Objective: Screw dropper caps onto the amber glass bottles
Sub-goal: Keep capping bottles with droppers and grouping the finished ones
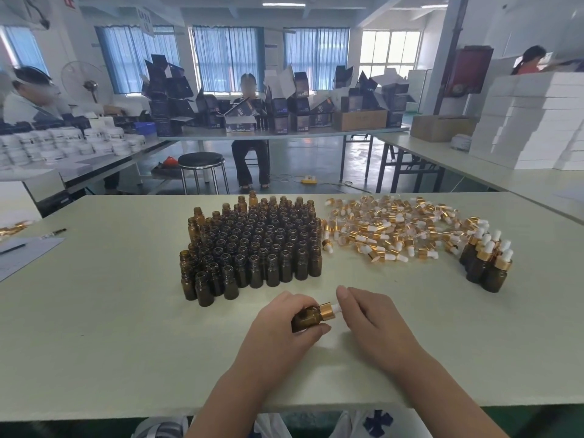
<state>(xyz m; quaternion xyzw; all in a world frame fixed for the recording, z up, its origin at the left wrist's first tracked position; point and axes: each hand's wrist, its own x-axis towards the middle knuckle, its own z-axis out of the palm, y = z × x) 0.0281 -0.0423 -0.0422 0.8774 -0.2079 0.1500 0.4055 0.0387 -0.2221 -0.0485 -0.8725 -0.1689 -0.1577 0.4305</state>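
My left hand (281, 324) grips an amber glass bottle (305, 320), tilted with its neck pointing right. A gold dropper cap (327, 309) with a white bulb sits on that neck. My right hand (369, 317) meets the cap from the right. Its fingers curl round the bulb's end and its thumb lies just above. Several open amber bottles (252, 245) stand packed together mid-table. A loose pile of dropper caps (388, 229) lies to their right. Several capped bottles (488, 260) stand at the far right.
I work on a pale table (110, 311). Papers and a pen (53, 233) lie at its left edge. Beyond the far edge stand a black stool (202, 161) and other tables with boxes, white jars and seated people.
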